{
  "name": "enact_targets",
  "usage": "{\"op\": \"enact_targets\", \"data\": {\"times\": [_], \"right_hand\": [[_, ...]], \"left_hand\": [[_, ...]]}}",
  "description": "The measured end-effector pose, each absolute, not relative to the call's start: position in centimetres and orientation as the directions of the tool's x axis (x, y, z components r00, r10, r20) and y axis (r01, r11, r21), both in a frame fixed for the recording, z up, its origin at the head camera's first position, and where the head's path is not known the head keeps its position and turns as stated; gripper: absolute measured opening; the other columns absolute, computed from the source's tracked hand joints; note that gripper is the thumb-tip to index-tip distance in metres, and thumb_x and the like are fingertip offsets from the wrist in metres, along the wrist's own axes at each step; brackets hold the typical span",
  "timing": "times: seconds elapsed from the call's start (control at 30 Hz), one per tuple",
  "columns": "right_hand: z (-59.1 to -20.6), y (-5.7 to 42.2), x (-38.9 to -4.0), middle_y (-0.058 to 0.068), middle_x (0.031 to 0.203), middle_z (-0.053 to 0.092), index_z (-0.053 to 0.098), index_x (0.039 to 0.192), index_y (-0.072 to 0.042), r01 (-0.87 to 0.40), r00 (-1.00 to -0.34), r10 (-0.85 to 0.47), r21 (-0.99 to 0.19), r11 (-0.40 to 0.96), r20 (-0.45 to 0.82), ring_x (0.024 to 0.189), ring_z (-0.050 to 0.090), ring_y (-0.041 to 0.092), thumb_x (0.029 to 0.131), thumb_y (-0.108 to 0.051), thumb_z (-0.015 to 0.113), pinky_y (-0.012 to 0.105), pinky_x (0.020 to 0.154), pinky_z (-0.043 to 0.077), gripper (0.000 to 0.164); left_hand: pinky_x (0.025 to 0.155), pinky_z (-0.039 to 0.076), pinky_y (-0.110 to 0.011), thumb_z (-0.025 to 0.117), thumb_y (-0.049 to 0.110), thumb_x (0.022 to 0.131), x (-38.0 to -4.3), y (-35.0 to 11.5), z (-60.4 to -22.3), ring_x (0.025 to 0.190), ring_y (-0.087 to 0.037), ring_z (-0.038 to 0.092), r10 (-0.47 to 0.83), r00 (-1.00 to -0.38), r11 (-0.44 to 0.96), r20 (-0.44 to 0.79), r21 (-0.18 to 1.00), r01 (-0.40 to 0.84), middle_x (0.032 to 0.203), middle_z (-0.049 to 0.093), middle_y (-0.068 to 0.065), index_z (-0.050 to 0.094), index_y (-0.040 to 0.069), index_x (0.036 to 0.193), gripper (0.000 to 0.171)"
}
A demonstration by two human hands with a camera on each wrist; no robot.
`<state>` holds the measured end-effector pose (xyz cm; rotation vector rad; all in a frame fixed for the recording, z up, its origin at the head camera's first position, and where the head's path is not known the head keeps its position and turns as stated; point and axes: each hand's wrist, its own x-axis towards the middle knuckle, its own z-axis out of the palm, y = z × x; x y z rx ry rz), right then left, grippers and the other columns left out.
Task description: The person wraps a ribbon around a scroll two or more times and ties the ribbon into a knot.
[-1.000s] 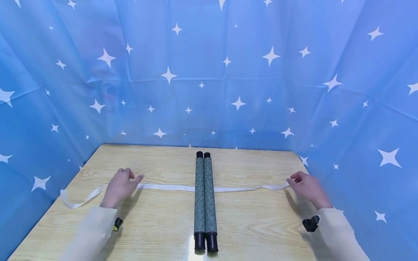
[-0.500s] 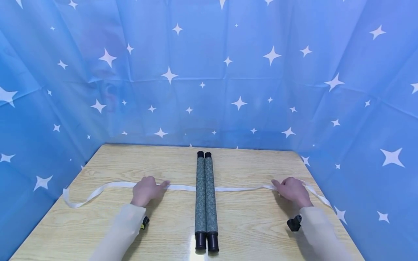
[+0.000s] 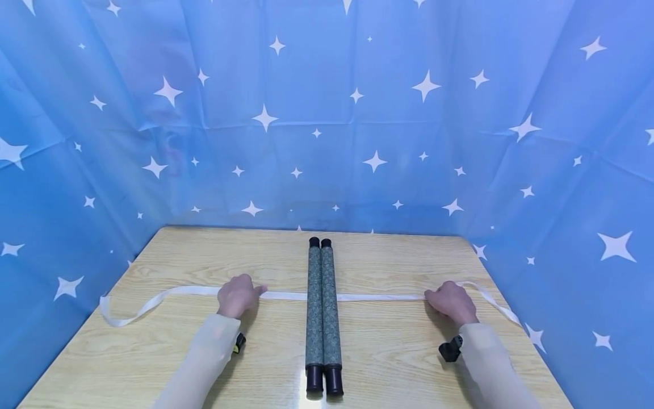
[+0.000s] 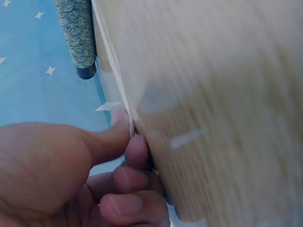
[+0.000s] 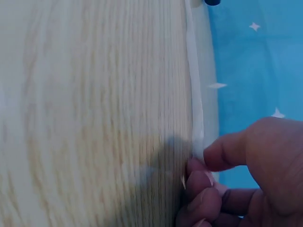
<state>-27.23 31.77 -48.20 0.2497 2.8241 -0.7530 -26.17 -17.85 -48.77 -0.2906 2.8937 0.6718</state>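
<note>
Two slim scroll rolls (image 3: 322, 318) in patterned green cloth with dark end knobs lie side by side, pointing away from me. A white ribbon (image 3: 380, 297) crosses beneath them, running straight between my hands. On the left, my left hand (image 3: 239, 295) pinches the ribbon between thumb and curled fingers; the left wrist view shows the ribbon (image 4: 116, 71) entering that pinch. My right hand (image 3: 452, 301) pinches it on the other side, close to the tabletop, and the right wrist view shows the ribbon (image 5: 195, 85) ending at thumb and fingertips.
The loose left end of the ribbon curls near the left edge of the wooden table (image 3: 378, 352). Its right tail reaches the right edge. A blue curtain (image 3: 327, 165) with white stars stands behind and at both sides. Each wrist carries a small black camera (image 3: 451, 349).
Both hands have moved inward along the ribbon toward the rolls and lower to the table. The right part of the ribbon now lies straighter, and a tail shows beyond the right hand.
</note>
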Motion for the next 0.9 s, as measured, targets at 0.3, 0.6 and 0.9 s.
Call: {"op": "enact_targets", "data": {"times": [0.3, 0.6, 0.9], "right_hand": [[-48.1, 32.0, -26.8, -0.001, 0.052, 0.051, 0.050, 0.059, -0.016, 0.181, -0.982, 0.116, -0.579, 0.795, -0.148, 0.049, 0.044, 0.019, 0.098, -0.030, 0.052, 0.030, 0.054, 0.035, 0.042], [-48.1, 31.4, -27.3, 0.008, 0.091, 0.077, 0.069, 0.113, 0.001, 0.138, -0.985, 0.169, -0.776, 0.616, -0.041, 0.078, 0.071, 0.012, 0.104, -0.030, 0.053, 0.024, 0.071, 0.057, 0.036], [-46.4, 30.4, -27.7, -0.001, 0.103, 0.073, 0.055, 0.126, 0.006, 0.064, -0.997, 0.062, -0.984, 0.168, -0.054, 0.097, 0.075, 0.009, 0.105, -0.034, 0.060, 0.034, 0.099, 0.057, 0.046]], "left_hand": [[0.040, 0.025, -0.022, 0.053, 0.020, 0.102, -26.0, -18.0, -48.8, 0.042, -0.009, 0.027, -0.162, -0.979, 0.776, -0.123, 0.596, -0.204, 0.047, 0.027, 0.007, 0.033, 0.019, 0.051, 0.054], [0.046, 0.035, -0.025, 0.052, 0.013, 0.101, -26.2, -18.1, -48.1, 0.047, -0.014, 0.045, -0.212, -0.974, 0.573, 0.085, 0.818, -0.054, 0.057, 0.056, -0.006, 0.060, 0.005, 0.068, 0.035], [0.085, 0.062, -0.031, 0.057, 0.014, 0.106, -26.9, -17.2, -45.9, 0.109, -0.033, 0.073, -0.166, -0.982, 0.268, 0.086, 0.963, 0.039, 0.123, 0.072, -0.024, 0.071, -0.005, 0.118, 0.027]]}}
